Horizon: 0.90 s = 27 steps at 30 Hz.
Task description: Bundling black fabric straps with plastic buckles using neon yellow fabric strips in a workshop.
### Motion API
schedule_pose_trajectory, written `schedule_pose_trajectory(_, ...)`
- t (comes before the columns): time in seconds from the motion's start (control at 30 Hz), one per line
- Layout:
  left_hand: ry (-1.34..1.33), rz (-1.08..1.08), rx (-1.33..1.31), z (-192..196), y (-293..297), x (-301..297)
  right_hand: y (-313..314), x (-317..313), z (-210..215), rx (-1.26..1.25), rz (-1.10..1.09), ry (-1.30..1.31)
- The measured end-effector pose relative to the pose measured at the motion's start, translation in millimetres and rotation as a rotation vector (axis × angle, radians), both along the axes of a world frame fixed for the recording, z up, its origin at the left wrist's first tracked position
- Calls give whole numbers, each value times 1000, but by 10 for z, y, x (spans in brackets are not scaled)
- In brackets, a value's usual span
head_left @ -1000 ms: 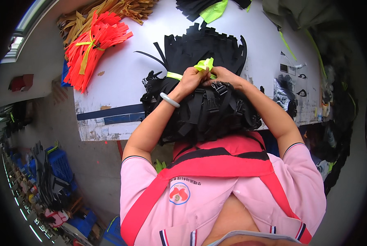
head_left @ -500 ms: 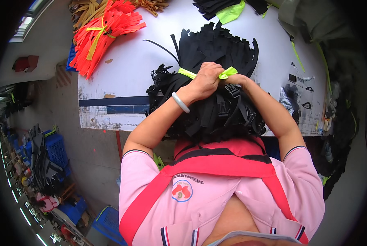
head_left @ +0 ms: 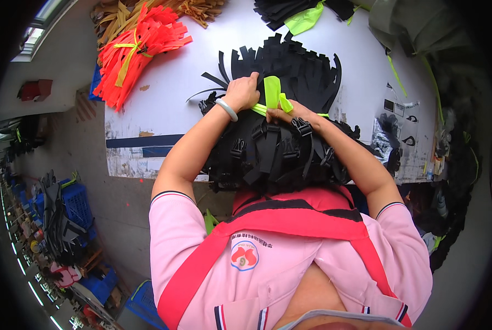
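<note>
A thick bundle of black webbing straps (head_left: 306,71) lies before me on the white table, its cut ends fanned out on the far side. Black plastic buckles (head_left: 301,126) hang at its near side. Around its middle runs a neon yellow-green fabric strip (head_left: 273,91), with a loop standing up at the knot. My right hand (head_left: 296,114) is closed at the knot, pinching the strip. Left of the knot, my left hand (head_left: 242,93) rests against the bundle with curled fingers; anything inside them is hidden.
Orange tied straps (head_left: 138,55) lie at the far left, beside tan straps (head_left: 114,19). Another black bundle (head_left: 273,12) with a yellow-green tie sits at the back. A clear plastic bag (head_left: 386,135) is on the right. Blue crates (head_left: 75,203) stand on the floor at left.
My left hand has moved left and slightly away from the knot. My right hand has come left over the knot, where a loop now stands up. More buckles show.
</note>
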<state>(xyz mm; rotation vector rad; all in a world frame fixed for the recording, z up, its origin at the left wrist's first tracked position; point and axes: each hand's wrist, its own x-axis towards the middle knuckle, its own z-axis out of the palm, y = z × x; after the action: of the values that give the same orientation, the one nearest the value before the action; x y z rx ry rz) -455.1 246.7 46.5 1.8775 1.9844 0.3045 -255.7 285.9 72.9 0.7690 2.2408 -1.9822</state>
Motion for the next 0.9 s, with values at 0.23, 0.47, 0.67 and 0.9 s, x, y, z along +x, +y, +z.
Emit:
schedule_pose_trajectory(0.23, -93, 362, -96, -378, 254, -218, -66, -158, -116, 5, -16, 43)
schedule_pose_trajectory(0.47, 43, 283, 426, 30, 9, 27, -94, -65, -78, -53, -111, 121)
schedule_pose_trajectory(0.67, -805, -117, -151, 432, -394, 191, -50, -52, -125, -148, -129, 220)
schedule_pose_trajectory(0.9, -961, 56, -245, 77, -398, 115, -45, 29, 11, -375, -572, 255)
